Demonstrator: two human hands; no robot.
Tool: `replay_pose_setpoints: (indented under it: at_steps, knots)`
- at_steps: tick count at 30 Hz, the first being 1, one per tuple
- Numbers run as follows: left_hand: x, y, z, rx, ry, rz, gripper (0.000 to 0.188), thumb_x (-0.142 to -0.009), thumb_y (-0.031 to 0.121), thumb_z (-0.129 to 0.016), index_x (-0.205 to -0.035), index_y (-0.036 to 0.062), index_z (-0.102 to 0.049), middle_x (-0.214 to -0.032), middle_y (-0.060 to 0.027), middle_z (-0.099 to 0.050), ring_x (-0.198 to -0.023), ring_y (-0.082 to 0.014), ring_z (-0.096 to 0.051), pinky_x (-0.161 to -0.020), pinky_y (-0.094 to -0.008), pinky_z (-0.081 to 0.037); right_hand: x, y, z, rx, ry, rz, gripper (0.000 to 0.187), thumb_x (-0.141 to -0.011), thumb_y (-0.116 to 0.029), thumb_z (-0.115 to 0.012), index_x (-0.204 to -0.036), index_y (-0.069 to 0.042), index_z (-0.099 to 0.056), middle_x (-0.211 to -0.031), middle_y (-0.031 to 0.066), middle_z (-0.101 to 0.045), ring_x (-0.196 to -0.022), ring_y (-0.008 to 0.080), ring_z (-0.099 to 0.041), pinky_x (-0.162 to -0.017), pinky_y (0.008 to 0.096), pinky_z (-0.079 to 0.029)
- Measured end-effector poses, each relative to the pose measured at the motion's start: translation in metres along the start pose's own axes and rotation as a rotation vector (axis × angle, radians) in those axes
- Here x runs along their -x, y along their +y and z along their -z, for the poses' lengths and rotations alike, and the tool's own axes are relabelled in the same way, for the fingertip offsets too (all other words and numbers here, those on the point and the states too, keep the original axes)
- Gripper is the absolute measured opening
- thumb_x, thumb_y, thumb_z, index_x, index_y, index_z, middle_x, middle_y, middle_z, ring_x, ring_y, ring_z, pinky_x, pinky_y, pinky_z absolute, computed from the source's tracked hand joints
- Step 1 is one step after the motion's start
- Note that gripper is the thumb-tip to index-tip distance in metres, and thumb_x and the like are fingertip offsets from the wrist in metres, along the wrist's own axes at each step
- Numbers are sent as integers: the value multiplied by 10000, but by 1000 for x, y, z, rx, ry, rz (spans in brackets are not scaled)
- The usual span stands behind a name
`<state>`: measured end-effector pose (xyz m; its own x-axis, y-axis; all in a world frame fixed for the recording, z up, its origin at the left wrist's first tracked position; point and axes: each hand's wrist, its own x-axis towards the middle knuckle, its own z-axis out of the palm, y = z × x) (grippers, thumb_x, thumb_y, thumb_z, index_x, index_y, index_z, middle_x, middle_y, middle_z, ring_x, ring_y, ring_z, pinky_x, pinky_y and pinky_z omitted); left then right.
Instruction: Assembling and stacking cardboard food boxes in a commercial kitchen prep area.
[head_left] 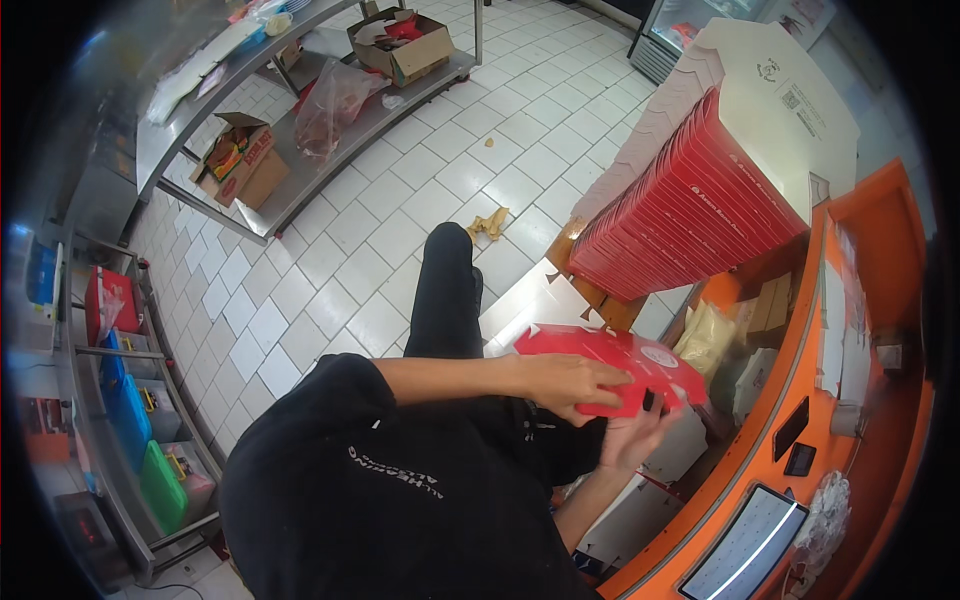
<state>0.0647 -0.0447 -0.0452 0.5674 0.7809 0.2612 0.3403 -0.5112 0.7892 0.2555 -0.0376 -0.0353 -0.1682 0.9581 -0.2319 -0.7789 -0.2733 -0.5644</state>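
Over my lap I hold a red cardboard box piece (600,350) with cut, notched edges and a pale round print near one end. My left hand (565,385) lies across its near side, fingers bent over the red face. Gripping the near right edge is my right hand (637,432), its palm partly behind the card. Beyond the piece lies a white cardboard flap (545,305) with dark notches. A tall leaning stack of nested red boxes (690,200) with white insides rises just past it, at the far right.
An orange counter (690,535) curves along my right, bearing a tablet (745,545) and a phone (791,428). Steel shelving (300,180) at the far left carries open cartons (405,50). Lidded bins (165,485) stand at left. Crumpled yellowish scrap (488,224) lies on the tiled floor.
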Motion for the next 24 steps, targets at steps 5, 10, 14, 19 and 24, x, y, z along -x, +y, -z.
replay_pose_setpoints:
  at_steps: [5, 10, 14, 19, 24]
  knots:
    - [13, -17, -14, -318, 48, -286, 436, -767, 70, -688, -1200, 44, -643, -1477, -231, -424, -1359, -379, -449, -1093, -447, -424, -31, -14, 82, 269, 325, -69, 348, -940, -320, -684, -1168, -69, -606, -1096, 93, -681, -1065, 226, -639, -880, 379, -546]
    - [9, -12, 2, -139, 193, -269, 461, -768, 77, -717, -1221, 42, -641, -1470, -240, -430, -1346, -384, -462, -1082, -435, -436, -22, 14, 70, 373, 294, 256, 320, -953, -243, -677, -1197, -61, -577, -1182, 92, -630, -1063, 229, -618, -920, 395, -513]
    - [2, -4, 1, 199, 270, -150, 539, -775, 136, -774, -1285, 71, -610, -1476, -225, -430, -1305, -382, -505, -1047, -419, -465, 1, 43, 6, 173, 142, 144, 464, -967, -295, -649, -1315, -15, -521, -1256, 117, -604, -1197, 222, -562, -1071, 383, -438]
    - [-7, -5, 0, -42, 534, -112, 607, -759, 234, -800, -1297, 43, -596, -1312, -179, -602, -1169, -341, -611, -946, -399, -522, -1, 37, 7, 156, 92, 83, 512, -985, -319, -609, -1349, 24, -496, -1328, 155, -571, -1220, 244, -562, -1067, 377, -463]
    - [1, 14, 14, 78, 638, 81, 620, -723, 254, -808, -1264, 22, -614, -1126, -163, -691, -973, -297, -692, -854, -351, -549, -24, 25, 62, 338, -106, 113, 398, -995, -182, -596, -1320, 31, -511, -1302, 150, -588, -1194, 250, -586, -1043, 391, -489]
